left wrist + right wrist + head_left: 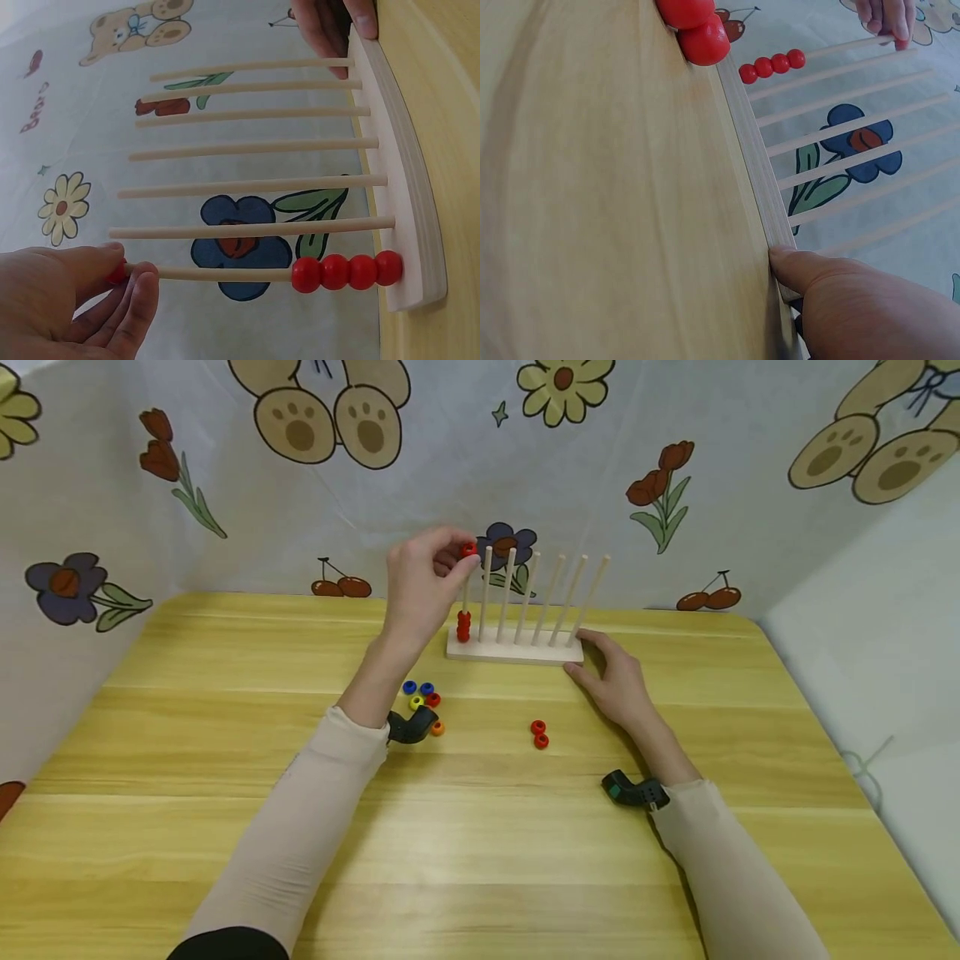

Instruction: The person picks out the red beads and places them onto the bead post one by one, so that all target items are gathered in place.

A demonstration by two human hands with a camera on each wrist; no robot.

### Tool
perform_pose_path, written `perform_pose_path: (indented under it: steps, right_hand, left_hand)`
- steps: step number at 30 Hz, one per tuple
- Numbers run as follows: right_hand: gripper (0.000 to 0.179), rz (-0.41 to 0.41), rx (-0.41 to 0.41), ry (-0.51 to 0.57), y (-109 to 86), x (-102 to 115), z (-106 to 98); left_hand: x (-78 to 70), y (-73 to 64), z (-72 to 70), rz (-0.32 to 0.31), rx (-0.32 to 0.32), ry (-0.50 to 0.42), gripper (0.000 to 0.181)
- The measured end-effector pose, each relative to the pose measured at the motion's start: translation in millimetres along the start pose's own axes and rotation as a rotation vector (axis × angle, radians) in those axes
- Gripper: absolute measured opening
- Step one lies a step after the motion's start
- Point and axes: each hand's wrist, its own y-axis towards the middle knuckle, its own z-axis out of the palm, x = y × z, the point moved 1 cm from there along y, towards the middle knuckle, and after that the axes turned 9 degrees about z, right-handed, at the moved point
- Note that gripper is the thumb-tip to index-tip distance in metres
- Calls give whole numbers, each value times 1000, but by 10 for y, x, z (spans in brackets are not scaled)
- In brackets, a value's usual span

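My left hand [422, 578] pinches a red bead [468, 549] between thumb and fingers at the top of the leftmost peg of a wooden peg rack [517, 652]. In the left wrist view the peg's tip meets that bead, which the fingers partly cover. Lower on the same peg, several red beads [334, 272] are stacked against the base; the other upright pegs [255, 187] carry none. At the rack's right end, my right hand [617, 681] holds the base, thumb along the front and fingers behind. Its thumb [810, 270] presses the base's edge in the right wrist view.
Two red beads [540, 734] lie on the table [480, 860] in front of the rack. Near my left wrist are blue beads [409, 687], a yellow bead [416, 702], another red bead [433, 700] and an orange bead [438, 728]. A patterned cloth [450, 485] hangs behind the table.
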Motion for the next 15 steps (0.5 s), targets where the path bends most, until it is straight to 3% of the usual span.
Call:
perform_pose_path:
  steps: [9,15]
  right_hand:
    - [58,11,6,4,-5,30,3]
    - [58,13,4,8,-10,41,0]
  left_hand:
    - [35,-45,-17,-31,-4,88,25]
    - [49,-108,-45,61,-76,72,24]
